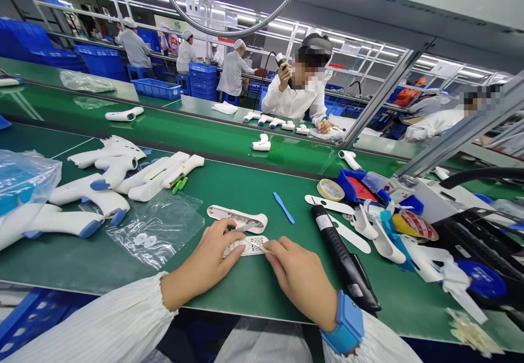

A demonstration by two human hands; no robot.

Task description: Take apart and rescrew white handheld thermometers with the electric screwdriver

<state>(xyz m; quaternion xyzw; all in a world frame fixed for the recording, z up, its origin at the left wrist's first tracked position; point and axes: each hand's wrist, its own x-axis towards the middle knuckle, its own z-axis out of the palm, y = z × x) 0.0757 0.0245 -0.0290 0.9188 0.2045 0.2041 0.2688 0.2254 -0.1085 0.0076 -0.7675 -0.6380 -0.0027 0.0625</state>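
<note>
My left hand (203, 265) rests on the green bench mat (176, 265), its fingers around a thin silvery tool (246, 225), possibly tweezers. That tool's tip reaches over a white plastic housing shell (237, 218). My right hand (301, 275) pinches the end of a white strip with a printed label (245, 246), which lies just below the shell. Both hands sit close together, and my left fingers partly hide the strip's left end. A black electric screwdriver (344, 256) lies to the right of my right hand.
White thermometer-shaped housings (90, 204) and a clear plastic bag (155, 229) lie to the left. A blue spatula (284, 207), tape roll (330, 190) and blue tray (352, 185) sit to the right. Co-workers (295, 79) sit beyond a green conveyor (204, 134).
</note>
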